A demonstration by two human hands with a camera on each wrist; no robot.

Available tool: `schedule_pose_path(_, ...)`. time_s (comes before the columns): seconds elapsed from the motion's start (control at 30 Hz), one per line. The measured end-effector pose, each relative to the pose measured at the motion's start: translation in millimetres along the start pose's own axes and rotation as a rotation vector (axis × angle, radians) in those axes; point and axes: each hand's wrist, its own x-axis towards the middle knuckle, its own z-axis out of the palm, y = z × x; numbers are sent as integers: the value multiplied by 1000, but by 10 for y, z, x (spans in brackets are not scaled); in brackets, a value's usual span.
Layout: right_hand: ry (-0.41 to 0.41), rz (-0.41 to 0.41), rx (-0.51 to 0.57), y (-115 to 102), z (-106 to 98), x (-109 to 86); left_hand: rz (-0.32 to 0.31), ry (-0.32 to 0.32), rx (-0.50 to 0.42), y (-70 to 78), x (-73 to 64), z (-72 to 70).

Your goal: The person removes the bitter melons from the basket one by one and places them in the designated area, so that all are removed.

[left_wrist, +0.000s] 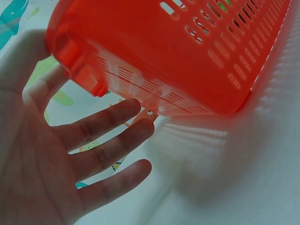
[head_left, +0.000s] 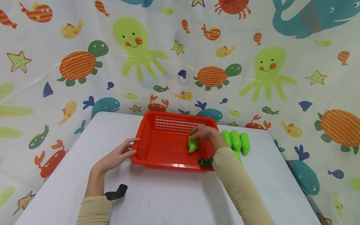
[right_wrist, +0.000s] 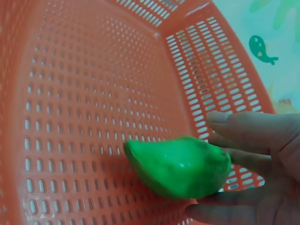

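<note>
A red plastic basket (head_left: 164, 147) with slotted walls stands on the white table. My left hand (head_left: 119, 153) touches its left rim, and the left wrist view shows several fingers (left_wrist: 110, 154) extended beneath the rim, apart from the wall. Inside the basket, toward the right, lies a glossy green toy vegetable (right_wrist: 183, 166), plump at one end and tapering to a tip; its exact kind is unclear. My right hand (head_left: 204, 132) holds it by the plump end, thumb on one side and fingers around the other. Its tapered end points away from the palm.
Right of the basket several long green toy pieces (head_left: 236, 140) lie side by side on the white table (head_left: 174, 200), partly hidden by my right arm. Behind the table hangs a curtain (head_left: 174, 87) printed with sea animals. A black wrist camera (head_left: 116, 192) sits on each wrist.
</note>
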Motion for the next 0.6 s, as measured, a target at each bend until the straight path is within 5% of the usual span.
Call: schedule_pose_path(0.6, 4, -111, -56, -20, 29, 216, -8, -2, -5, 9, -4, 2)
